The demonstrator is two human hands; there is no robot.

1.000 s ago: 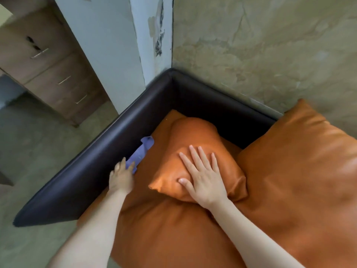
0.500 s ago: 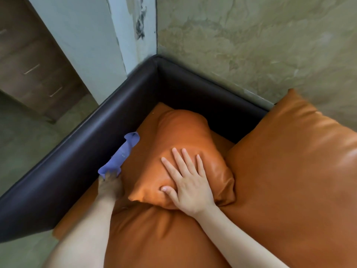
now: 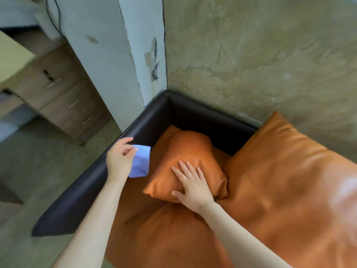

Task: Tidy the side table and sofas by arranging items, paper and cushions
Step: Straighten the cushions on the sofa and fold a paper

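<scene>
Item: sofa corner, cushion and stray paper.

Left hand (image 3: 120, 159): at nine o'clock of the small cushion, thumb and fingers pinching a pale lilac-blue folded sheet of paper (image 3: 140, 161), lifted clear of the seat, beside the dark brown leather sofa arm (image 3: 81, 192).

Right hand (image 3: 192, 183): fingers straight and spread, palm pressing flat on the small orange leather-look cushion (image 3: 185, 151), which lies in the sofa corner at twelve o'clock of the seat.

Large orange leather-look cushion (image 3: 289, 171): at three o'clock of the small one, touching it, leaning toward the greenish marbled wall (image 3: 251, 55).

Orange seat pad (image 3: 164, 233): at six o'clock, creased.

Hazards, judged:
- Paper is held by one edge only; a loose pinch could let it drop over the arm to the floor at nine o'clock.
- The tight grip may crumple the sheet.
- The cushion's slick cover may slide under the flat palm and skew out of the corner.
- A shove could nudge the large cushion.
</scene>
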